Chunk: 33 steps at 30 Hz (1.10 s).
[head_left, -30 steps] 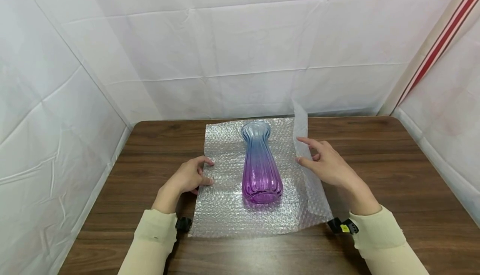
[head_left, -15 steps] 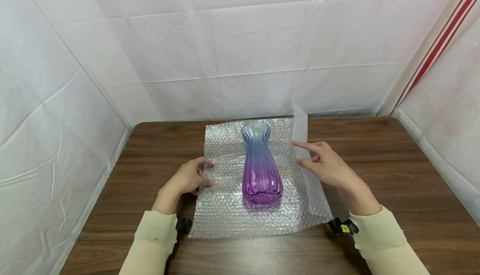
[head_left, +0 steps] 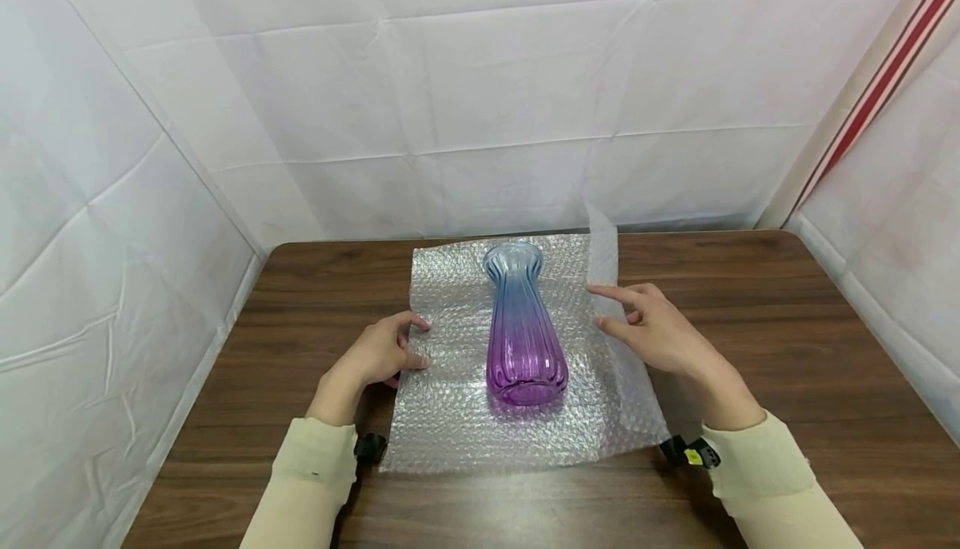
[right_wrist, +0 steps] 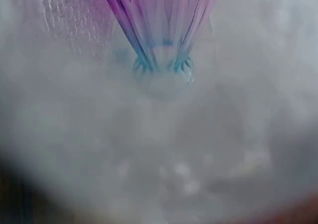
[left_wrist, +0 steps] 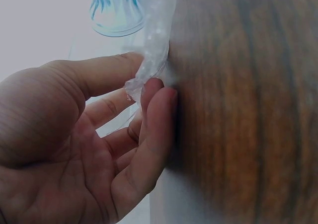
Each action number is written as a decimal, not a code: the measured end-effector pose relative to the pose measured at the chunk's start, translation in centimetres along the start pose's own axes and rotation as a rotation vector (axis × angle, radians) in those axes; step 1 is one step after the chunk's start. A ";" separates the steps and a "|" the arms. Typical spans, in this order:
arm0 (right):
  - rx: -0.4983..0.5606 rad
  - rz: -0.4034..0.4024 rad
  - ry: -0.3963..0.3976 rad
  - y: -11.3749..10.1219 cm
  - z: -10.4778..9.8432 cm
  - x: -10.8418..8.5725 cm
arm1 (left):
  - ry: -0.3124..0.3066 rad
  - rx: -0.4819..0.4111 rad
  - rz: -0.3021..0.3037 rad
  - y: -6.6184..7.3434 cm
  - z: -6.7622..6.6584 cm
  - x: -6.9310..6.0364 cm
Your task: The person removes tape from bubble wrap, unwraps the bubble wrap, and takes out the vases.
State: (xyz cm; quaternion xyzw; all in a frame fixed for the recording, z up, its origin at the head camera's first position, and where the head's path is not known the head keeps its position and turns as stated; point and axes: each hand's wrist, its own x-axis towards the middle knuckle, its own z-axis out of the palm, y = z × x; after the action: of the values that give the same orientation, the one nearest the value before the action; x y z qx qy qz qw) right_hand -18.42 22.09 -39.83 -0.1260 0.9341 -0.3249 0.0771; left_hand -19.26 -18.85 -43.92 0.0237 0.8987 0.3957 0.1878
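A glass vase, blue at the neck and purple at the base, lies on its side on a sheet of bubble wrap. At the sheet's left edge, my left hand pinches the wrap; the left wrist view has the thumb of this hand above the edge and fingers beneath. My right hand holds the raised right flap, thumb and forefinger on its inner side, other fingers partly hidden. Blurred wrap fills most of the right wrist view, the vase at its top.
The brown wooden table extends on both sides of the sheet and in front of it. White cloth hangs behind the table and at its sides. A red-striped strip runs down the back right corner.
My right forefinger has shifted slightly left and down along the flap. The left hand, the vase and the sheet stay nearly where they were.
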 end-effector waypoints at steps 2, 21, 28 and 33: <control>0.005 0.004 0.002 0.1 0.0 0.0 | 0.001 -0.004 -0.005 0.0 0.0 0.0; -0.013 -0.002 0.044 0.9 -0.6 -0.1 | 0.009 0.017 0.001 0.0 0.1 0.2; -0.030 0.005 0.051 1.2 -0.8 -0.2 | 0.003 0.014 0.005 0.0 0.0 0.1; -0.028 0.007 0.058 1.4 -0.9 -0.2 | -0.001 0.013 0.007 -0.1 0.0 0.1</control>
State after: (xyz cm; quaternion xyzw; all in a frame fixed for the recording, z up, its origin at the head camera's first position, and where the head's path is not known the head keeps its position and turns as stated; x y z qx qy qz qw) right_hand -18.65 23.74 -40.01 -0.1140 0.9409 -0.3152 0.0492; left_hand -19.31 -18.91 -44.02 0.0281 0.9010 0.3905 0.1868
